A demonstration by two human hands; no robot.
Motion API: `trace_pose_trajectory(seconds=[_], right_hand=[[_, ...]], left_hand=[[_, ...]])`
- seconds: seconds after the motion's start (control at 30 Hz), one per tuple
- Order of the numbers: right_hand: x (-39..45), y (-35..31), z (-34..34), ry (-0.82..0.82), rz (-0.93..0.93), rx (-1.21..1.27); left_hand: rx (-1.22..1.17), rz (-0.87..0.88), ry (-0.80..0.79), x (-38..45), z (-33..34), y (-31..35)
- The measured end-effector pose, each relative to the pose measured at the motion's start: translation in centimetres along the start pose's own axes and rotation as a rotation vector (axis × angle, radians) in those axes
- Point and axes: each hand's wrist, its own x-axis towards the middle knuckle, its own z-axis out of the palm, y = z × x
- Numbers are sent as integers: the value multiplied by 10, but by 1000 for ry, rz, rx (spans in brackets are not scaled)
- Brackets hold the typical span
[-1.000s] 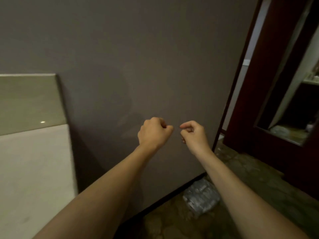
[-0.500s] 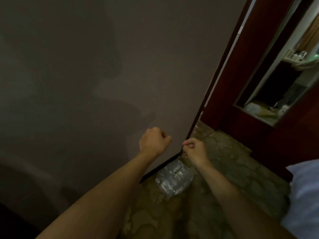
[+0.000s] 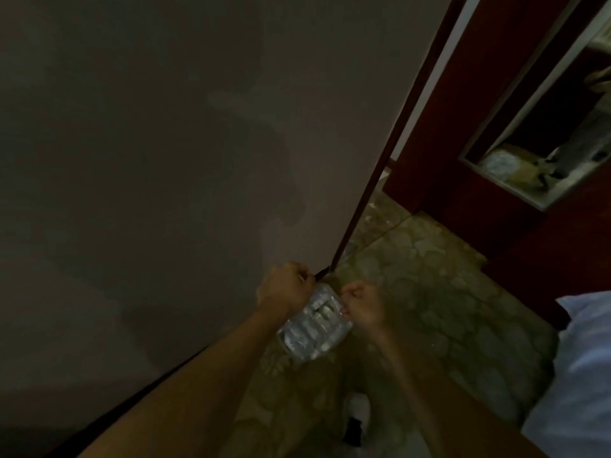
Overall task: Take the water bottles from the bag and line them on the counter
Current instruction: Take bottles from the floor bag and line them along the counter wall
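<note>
Both fists, left hand [image 3: 284, 289] and right hand [image 3: 363, 307], are curled; any grip is unclear. The clear plastic bag of water bottles [image 3: 314, 323] lies on the floor at six o'clock from the wall corner. Grip both sides evenly when lifting.

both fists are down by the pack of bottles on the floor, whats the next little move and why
Probably open the fingers and take hold of the pack. The left hand and right hand flank its top, curled; whether either already grips the wrap is unclear.
</note>
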Motion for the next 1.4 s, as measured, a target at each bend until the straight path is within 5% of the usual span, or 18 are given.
trace_pose_trajectory(seconds=[0.5,0.8,1.03,1.23,1.4], right_hand=[[244,128,-55,-444,85,-198],[377,284,56,-565,133,-339],[468,383,151,-660,-82,-519],[518,434,208,-780,-188,-808],[538,469,225,-698,-338,-742]], left_hand=[[-108,-376,-68,174,189,22],[-50,-485,-119,285,346,-113],[-37,-485,-213,354,433,-215],[257,-397,-447,394,473,-267],[451,-303,-567,416,500,-273]])
